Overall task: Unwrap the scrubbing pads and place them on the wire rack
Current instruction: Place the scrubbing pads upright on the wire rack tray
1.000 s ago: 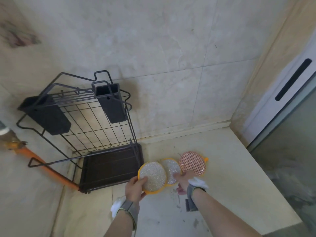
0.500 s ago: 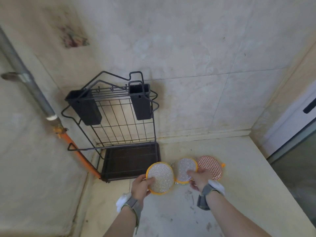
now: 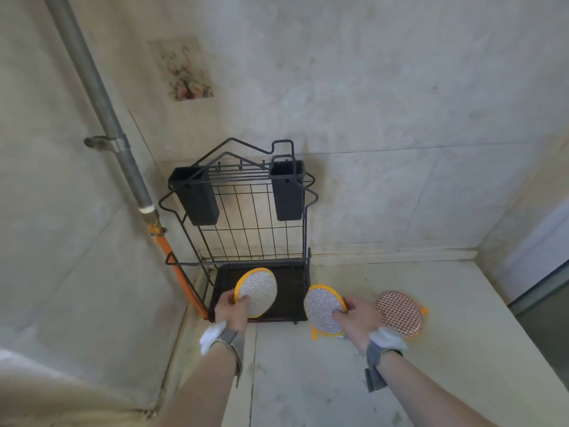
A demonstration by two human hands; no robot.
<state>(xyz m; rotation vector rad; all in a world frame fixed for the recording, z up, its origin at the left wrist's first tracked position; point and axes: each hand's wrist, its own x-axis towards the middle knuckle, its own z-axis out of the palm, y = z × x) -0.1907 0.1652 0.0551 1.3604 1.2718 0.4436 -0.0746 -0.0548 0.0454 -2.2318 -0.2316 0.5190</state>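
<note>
My left hand [image 3: 231,309] grips a round silver scrubbing pad with an orange rim [image 3: 257,291] and holds it over the dark bottom tray of the black wire rack [image 3: 291,289]. My right hand [image 3: 357,317] holds a second silver pad with an orange rim [image 3: 323,309] just right of the rack, above the counter. A third round pad, red-patterned with an orange tab [image 3: 400,312], lies flat on the counter to the right of my right hand.
The rack stands in the corner against the tiled wall, with two black cups [image 3: 195,198] [image 3: 288,192] hung on its upper part. A grey pipe [image 3: 101,112] with an orange lower section [image 3: 175,266] runs down at the left. A dark glass panel [image 3: 545,318] borders the counter at the right.
My left hand has carried its silver pad left and forward over the rack's tray. The right hand has lifted the second silver pad off the counter. The camera has turned left and tilted up.
</note>
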